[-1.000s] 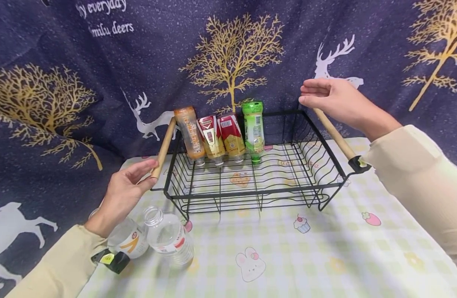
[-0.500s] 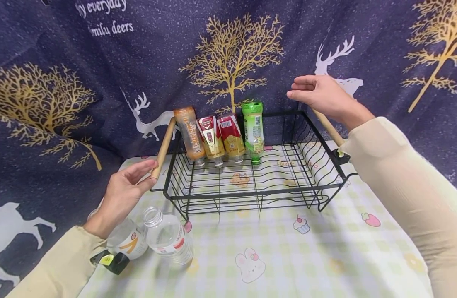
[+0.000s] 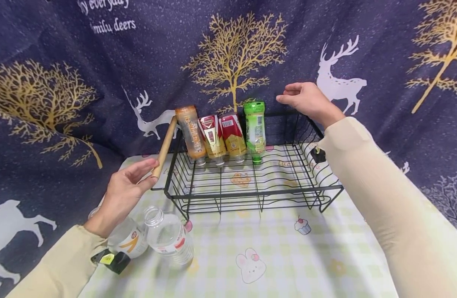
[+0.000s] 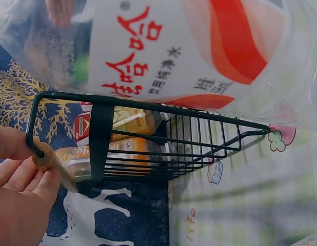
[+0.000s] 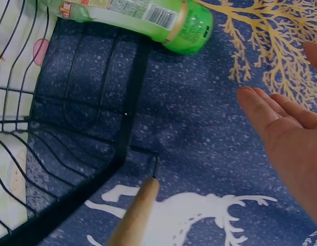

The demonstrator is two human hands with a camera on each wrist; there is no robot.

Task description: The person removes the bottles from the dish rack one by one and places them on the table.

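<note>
A person's left hand pinches a wooden handle between thumb and fingers, at the left side of a black wire rack on a checked tablecloth. The right hand — its fingers extended and close together — hovers above the rack's far right, near a green bottle. It leans inside beside two red-and-gold bottles and an orange bottle; two clear bottles stand outside the near left corner.
</note>
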